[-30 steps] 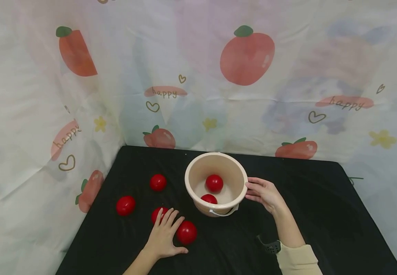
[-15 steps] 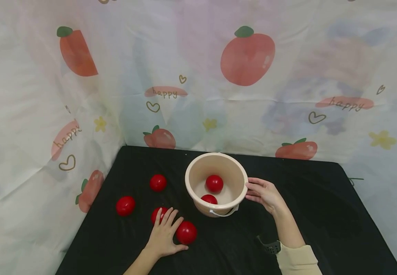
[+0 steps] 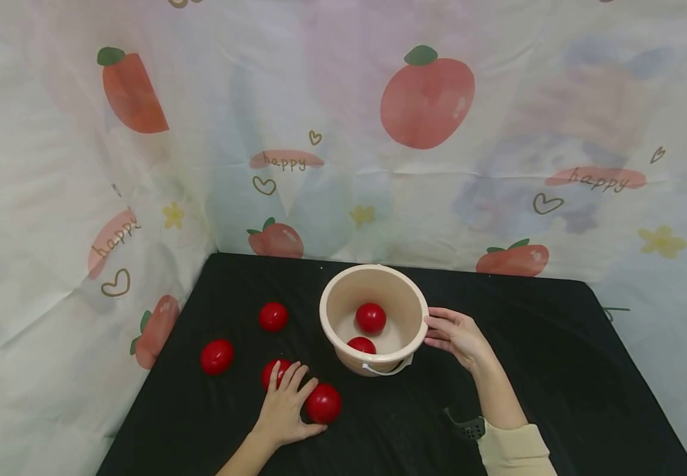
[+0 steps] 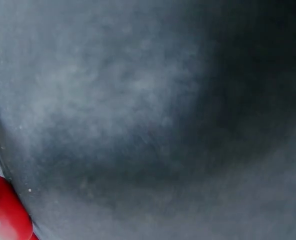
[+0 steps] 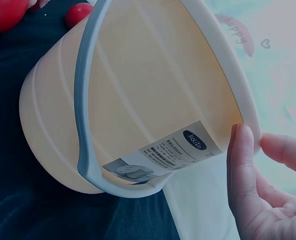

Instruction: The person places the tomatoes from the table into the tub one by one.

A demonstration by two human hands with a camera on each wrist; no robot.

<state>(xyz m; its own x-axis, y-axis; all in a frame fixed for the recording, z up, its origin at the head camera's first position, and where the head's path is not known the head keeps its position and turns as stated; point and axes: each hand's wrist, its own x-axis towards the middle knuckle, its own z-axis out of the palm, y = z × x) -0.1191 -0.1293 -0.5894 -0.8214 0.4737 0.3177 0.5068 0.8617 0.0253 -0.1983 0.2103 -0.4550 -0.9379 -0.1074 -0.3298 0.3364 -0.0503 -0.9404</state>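
Observation:
My left hand (image 3: 286, 410) lies spread over the black cloth in the head view. Its fingertips overlap one shiny red ball (image 3: 270, 374), while a bigger-looking red ball (image 3: 323, 403) sits between index finger and thumb. Part of a red ball (image 4: 6, 210) enters the left wrist view's lower corner. A cream bucket (image 3: 349, 360) stands upright at centre with two red balls inside, one of them (image 3: 371, 318) fully visible. My right hand (image 3: 455, 336) pinches the bucket's right rim; in the right wrist view its thumb (image 5: 244, 160) presses the outer wall under the rim.
Two more red balls, one (image 3: 274, 317) farther back and one (image 3: 217, 356) at the left, rest on the black-covered table (image 3: 557, 370). The bucket's handle (image 3: 387, 369) hangs down in front. A printed curtain (image 3: 343, 99) borders the table behind and at the left.

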